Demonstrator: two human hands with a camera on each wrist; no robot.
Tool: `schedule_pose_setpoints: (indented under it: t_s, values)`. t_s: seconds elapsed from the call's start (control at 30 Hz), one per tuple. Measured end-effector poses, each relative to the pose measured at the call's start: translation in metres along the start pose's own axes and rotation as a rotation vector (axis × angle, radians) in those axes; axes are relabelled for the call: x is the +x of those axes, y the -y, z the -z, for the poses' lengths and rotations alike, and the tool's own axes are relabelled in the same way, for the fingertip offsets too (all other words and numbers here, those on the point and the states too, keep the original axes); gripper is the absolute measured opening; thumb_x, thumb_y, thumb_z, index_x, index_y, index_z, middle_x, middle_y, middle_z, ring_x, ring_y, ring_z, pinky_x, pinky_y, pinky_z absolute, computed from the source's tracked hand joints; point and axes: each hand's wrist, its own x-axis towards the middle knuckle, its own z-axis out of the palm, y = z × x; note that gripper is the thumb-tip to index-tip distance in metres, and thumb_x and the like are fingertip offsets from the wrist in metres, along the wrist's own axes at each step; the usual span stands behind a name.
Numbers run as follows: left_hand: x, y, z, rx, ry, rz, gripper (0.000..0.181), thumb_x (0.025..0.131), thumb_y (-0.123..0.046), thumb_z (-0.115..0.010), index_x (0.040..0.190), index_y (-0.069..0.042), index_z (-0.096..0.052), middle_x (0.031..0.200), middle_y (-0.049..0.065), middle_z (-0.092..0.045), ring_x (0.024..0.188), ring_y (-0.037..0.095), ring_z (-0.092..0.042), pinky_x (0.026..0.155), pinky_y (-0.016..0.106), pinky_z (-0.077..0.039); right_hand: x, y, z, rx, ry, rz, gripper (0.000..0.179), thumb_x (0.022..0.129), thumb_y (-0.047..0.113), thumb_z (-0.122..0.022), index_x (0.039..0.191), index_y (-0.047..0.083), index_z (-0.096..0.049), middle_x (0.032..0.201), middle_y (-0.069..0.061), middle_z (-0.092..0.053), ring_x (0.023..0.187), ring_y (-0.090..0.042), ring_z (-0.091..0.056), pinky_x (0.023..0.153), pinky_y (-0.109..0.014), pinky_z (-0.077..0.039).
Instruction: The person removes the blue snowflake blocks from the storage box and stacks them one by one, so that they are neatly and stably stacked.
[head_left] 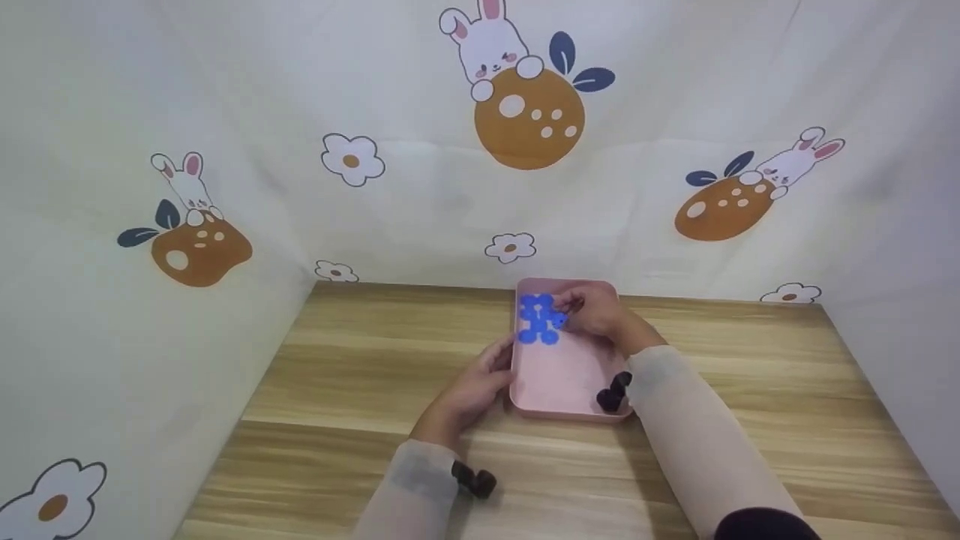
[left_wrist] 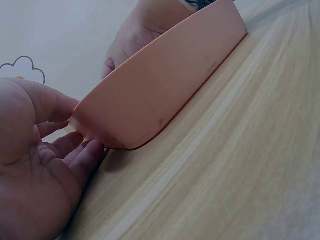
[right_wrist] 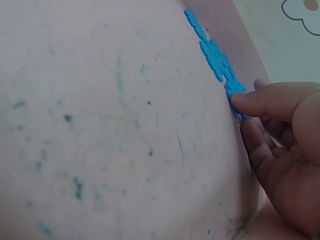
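Observation:
A shallow pink tray (head_left: pixel 559 382) lies on the table, its wall (left_wrist: pixel 160 85) filling much of the left wrist view. My left hand (head_left: pixel 480 382) holds the tray's left side, with fingers (left_wrist: pixel 90 157) bent against a corner of the wall. Inside the tray's far left part lie joined flat blue plastic pieces (head_left: pixel 538 322) with rounded, flower-like outlines. My right hand (head_left: pixel 592 309) reaches over the right side and pinches the near end of the blue pieces (right_wrist: pixel 214 57) between thumb and fingers. The hand partly covers that end.
Small dark green and blue specks mark the tray floor (right_wrist: pixel 125 150). Around the tray stretches a wood-grain table (head_left: pixel 360 375). A pale cloth wall (head_left: pixel 420 210) printed with rabbits, oranges and flowers rises close behind the tray. Black devices (head_left: pixel 476 480) are strapped at both wrists.

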Motion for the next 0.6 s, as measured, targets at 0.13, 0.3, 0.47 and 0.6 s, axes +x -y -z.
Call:
schedule_pose_setpoints:
  t_s: [0.13, 0.3, 0.47, 0.6]
  values:
    - [-0.0005, 0.0003, -0.0008, -0.019, 0.018, -0.025, 0.069, 0.106, 0.002, -0.045, 0.171, -0.009, -0.025, 0.178, 0.015, -0.026, 0.168, 0.034, -0.021, 0.137, 0.053, -0.021, 0.0014, -0.0010, 0.0000, 0.022, -0.024, 0.031, 0.037, 0.082, -0.002, -0.079, 0.116, 0.012, -0.083, 0.117, -0.006, -0.081, 0.109, -0.024, -0.070, 0.097, -0.036, -0.060]
    - [0.0003, 0.0021, -0.0011, -0.061, 0.047, -0.059, 0.070, 0.105, 0.006, -0.042, 0.170, -0.004, -0.021, 0.178, 0.020, -0.023, 0.168, 0.036, -0.018, 0.137, 0.053, -0.021, 0.0017, -0.0005, -0.0001, 0.023, -0.041, 0.010, 0.027, 0.090, 0.008, -0.076, 0.116, 0.012, -0.083, 0.123, -0.007, -0.078, 0.115, -0.025, -0.067, 0.102, -0.038, -0.058]
    - [0.0011, 0.0028, -0.0003, -0.061, 0.039, -0.049, 0.069, 0.105, 0.005, -0.043, 0.171, -0.006, -0.022, 0.178, 0.017, -0.024, 0.168, 0.034, -0.019, 0.137, 0.053, -0.021, 0.0026, 0.0009, -0.0010, 0.056, -0.044, -0.023, 0.022, 0.097, 0.019, -0.075, 0.117, 0.015, -0.084, 0.129, -0.007, -0.075, 0.118, -0.025, -0.065, 0.102, -0.037, -0.057]
    - [0.0014, 0.0031, 0.0000, -0.059, 0.041, -0.049, 0.069, 0.106, 0.004, -0.044, 0.170, -0.005, -0.023, 0.178, 0.018, -0.024, 0.168, 0.035, -0.020, 0.137, 0.053, -0.022, 0.0033, 0.0008, -0.0025, 0.106, -0.059, -0.009, 0.023, 0.098, 0.016, -0.074, 0.119, 0.010, -0.082, 0.129, -0.008, -0.076, 0.115, -0.023, -0.066, 0.094, -0.028, -0.056]
